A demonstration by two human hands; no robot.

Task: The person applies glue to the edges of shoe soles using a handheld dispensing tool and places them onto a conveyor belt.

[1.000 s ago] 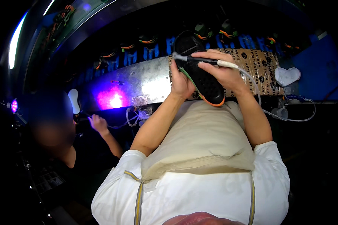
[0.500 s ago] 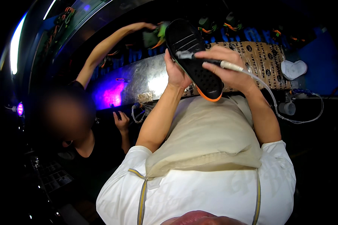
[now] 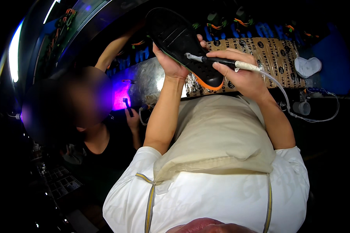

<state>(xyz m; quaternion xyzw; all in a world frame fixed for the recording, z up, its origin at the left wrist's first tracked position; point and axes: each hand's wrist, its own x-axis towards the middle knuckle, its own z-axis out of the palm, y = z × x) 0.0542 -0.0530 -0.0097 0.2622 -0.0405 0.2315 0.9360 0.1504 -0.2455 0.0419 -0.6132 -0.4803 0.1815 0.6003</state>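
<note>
My left hand (image 3: 170, 66) grips a black shoe sole (image 3: 174, 37) with an orange rim at its near end. The thumb lies along the left side, and fingertips show past the right side. The sole is tilted, its face with grooves and small holes turned up toward me. In my right hand (image 3: 243, 73) is a brush (image 3: 221, 61) with a black handle, pinched between thumb and fingers. Its pale, wet-looking bristles touch the middle of the sole. From the brush's white-wrapped end a clear tube (image 3: 278, 84) runs off to the right.
Brown printed wrapping (image 3: 276, 64) covers part of the bench ahead. A white pad (image 3: 308, 66) and a clear cup (image 3: 301, 108) are at right. Shoes with orange trim (image 3: 243, 19) line the back. At left, a co-worker's hand (image 3: 132, 118) holds a small black brush (image 3: 127, 105).
The sole has moved up and left, so the bristles now touch nearer its orange end. The co-worker has leaned right; the shoe by their outstretched hand is out of sight, and their brush now shows.
</note>
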